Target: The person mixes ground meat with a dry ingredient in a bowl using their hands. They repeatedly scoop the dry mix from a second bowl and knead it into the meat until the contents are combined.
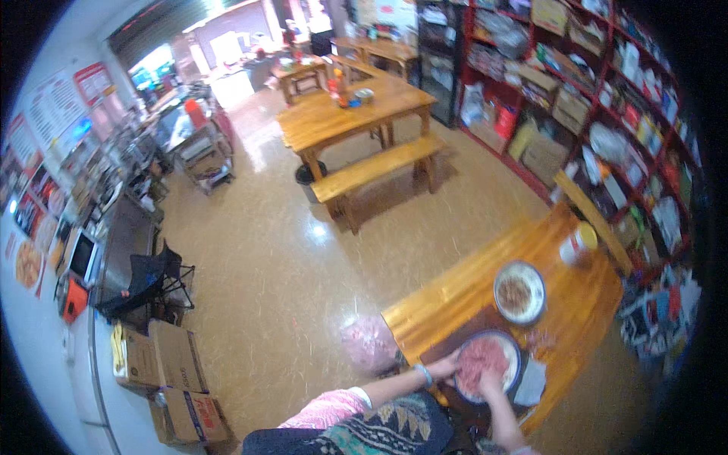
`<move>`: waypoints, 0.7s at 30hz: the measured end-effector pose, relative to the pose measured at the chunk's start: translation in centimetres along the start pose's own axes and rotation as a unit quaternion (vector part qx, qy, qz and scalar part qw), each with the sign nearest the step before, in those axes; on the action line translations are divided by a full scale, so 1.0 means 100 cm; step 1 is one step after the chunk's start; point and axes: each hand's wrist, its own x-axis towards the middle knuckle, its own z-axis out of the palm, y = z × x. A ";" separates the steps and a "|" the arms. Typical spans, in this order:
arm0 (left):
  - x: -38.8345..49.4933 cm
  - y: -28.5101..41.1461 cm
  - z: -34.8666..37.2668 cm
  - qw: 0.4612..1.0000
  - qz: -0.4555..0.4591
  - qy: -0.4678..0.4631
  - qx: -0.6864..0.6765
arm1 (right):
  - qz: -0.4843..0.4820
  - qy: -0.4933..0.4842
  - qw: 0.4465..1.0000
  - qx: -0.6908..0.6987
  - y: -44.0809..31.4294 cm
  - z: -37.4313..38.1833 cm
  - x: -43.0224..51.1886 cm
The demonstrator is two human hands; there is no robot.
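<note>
A white enamel basin with a blue rim (512, 364) stands near the front edge of the wooden table (443, 301), holding raw minced meat (480, 358). At its left rim is my left hand (448, 367), a light blue band on the wrist; its fingertips are hard to make out. Reaching into the basin from the near side, my right hand (490, 380) touches the meat, its fingers partly buried. Farther back, a second basin (537, 284) contains brownish minced food (514, 293). A whitish cloth or sheet (530, 382) lies right of the first basin.
A white tub with a yellow lid (575, 245) stands at the table's far end. A filled plastic bag (369, 344) is beside the table's left corner. Beyond are a wooden bench (378, 168), a dining table (392, 102) and crowded red shelves (526, 176). Cardboard boxes (179, 358) stand at left.
</note>
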 end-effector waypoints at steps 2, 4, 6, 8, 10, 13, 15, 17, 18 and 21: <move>0.003 -0.009 0.002 0.997 -0.014 -0.016 -0.069 | -0.062 -0.128 0.989 0.042 0.006 -0.002 -0.001; 0.008 -0.019 0.002 0.994 -0.049 -0.008 -0.097 | -0.105 0.093 0.988 0.071 0.008 -0.007 -0.003; 0.011 -0.027 0.001 0.995 -0.053 0.006 -0.083 | -0.054 0.214 0.966 0.134 0.006 -0.009 -0.006; 0.015 -0.029 0.001 0.996 -0.053 -0.007 -0.065 | 0.116 0.008 0.988 0.098 0.003 -0.003 -0.007; 0.016 -0.028 -0.002 0.996 -0.013 -0.019 -0.084 | 0.014 -0.145 0.989 -0.017 0.000 0.007 -0.008; 0.008 -0.021 -0.010 0.999 0.030 -0.027 0.030 | -0.128 0.181 0.970 -0.101 -0.001 0.015 -0.005; 0.007 -0.019 -0.010 0.996 0.046 0.010 0.079 | -0.040 0.029 0.991 -0.123 0.001 0.012 0.003; 0.009 -0.020 -0.014 0.999 0.007 -0.028 0.038 | 0.033 -0.032 0.992 -0.120 0.000 0.006 0.004; 0.009 -0.023 -0.011 0.997 -0.044 0.057 0.006 | 0.135 -0.074 0.986 -0.066 -0.004 0.004 0.002; 0.006 -0.026 -0.009 0.996 -0.072 0.047 -0.021 | 0.089 -0.121 0.989 0.012 -0.022 -0.001 -0.016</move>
